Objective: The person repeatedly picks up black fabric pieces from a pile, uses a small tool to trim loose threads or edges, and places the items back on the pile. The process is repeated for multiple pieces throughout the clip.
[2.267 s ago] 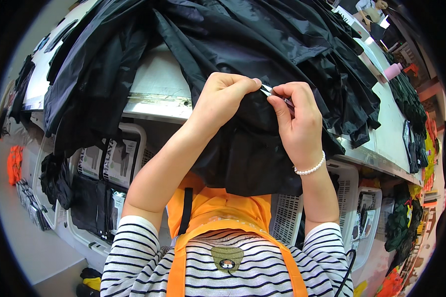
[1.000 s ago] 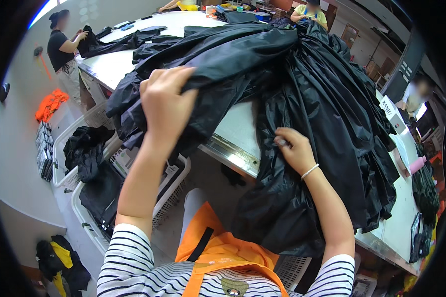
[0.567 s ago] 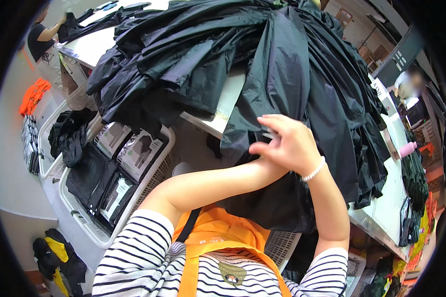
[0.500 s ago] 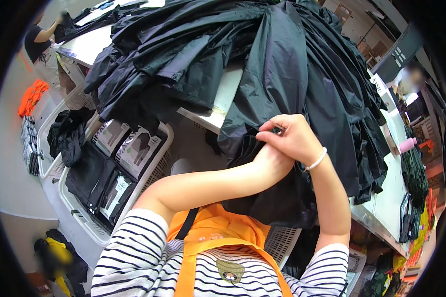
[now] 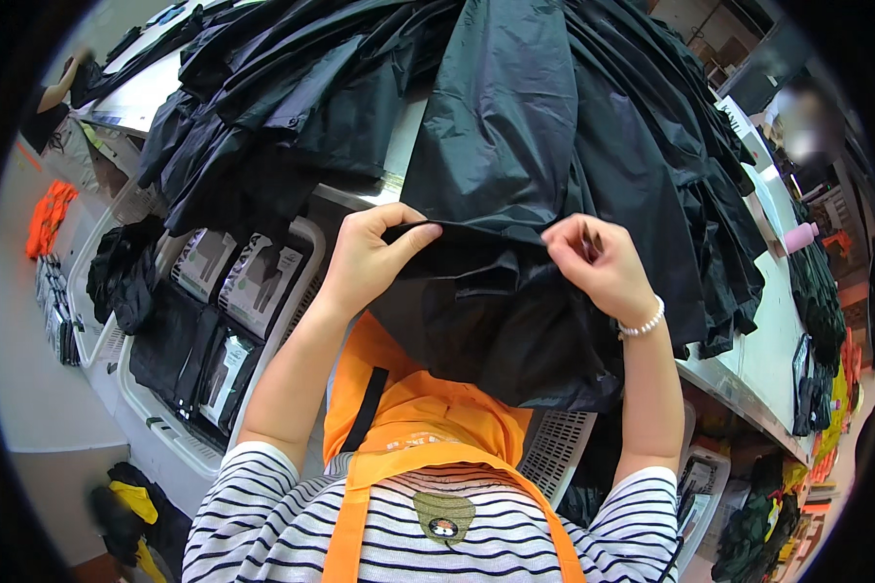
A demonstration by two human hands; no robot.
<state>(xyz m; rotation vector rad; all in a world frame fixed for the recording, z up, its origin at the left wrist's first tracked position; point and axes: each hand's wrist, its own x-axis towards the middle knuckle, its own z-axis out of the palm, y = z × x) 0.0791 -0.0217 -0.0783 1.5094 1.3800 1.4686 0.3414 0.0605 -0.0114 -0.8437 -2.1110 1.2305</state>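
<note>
Left hand [image 5: 374, 260] and right hand [image 5: 610, 272] had just uncrossed — fingers of both now pinched the shiny black thin-fabric garment [image 5: 501, 146], draped off the smooth white surface [image 5: 749, 364] — so its edge stretched exposed between them.

The garment [image 5: 501, 126] is black, the apron [image 5: 437, 413] orange, the shirt [image 5: 272, 530] white with dark stripes; at 3 o'clock, a pink bottle [image 5: 800, 236].

A white crate [image 5: 311, 255] holds flat packages [image 5: 253, 282]; orange cloth [image 5: 51, 219] shows at far left. A pink bottle [image 5: 800, 237] is by the surface's [image 5: 770, 325] right edge.
</note>
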